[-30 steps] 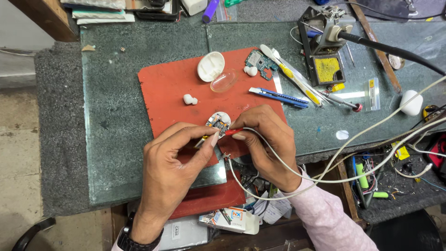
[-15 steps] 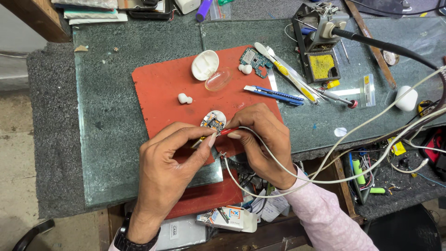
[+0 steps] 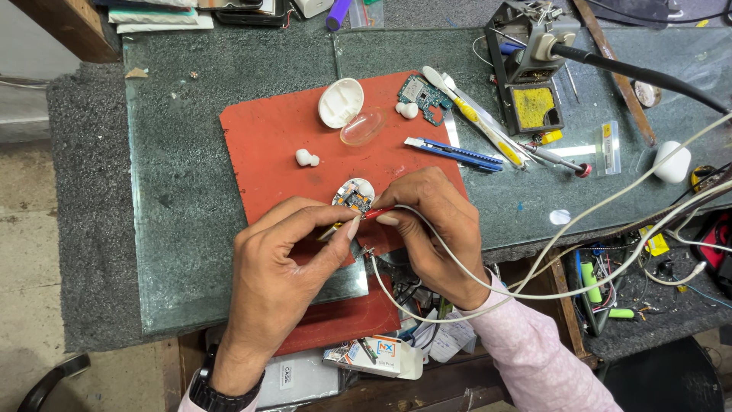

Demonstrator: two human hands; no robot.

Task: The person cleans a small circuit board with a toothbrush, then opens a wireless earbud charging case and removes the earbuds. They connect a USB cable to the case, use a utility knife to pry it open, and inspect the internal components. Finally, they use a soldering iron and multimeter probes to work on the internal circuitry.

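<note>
Left hand (image 3: 286,255) held palm-down, fingers curled, thumb and forefinger pinched together at tips. Right hand (image 3: 435,221) brought in from right, fingers bent, fingertips pressed close against left's. Both wrists angled inward from lower edge. Watch worn on left wrist; pink sleeve seen on right forearm.

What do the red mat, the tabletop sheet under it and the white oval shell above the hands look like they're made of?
Red mat: probably silicone or rubber, matte, with no glare. Tabletop sheet: looks like glass, clear and glossy, with a greenish edge. White oval shell: likely moulded plastic, smooth with a soft sheen.
</note>
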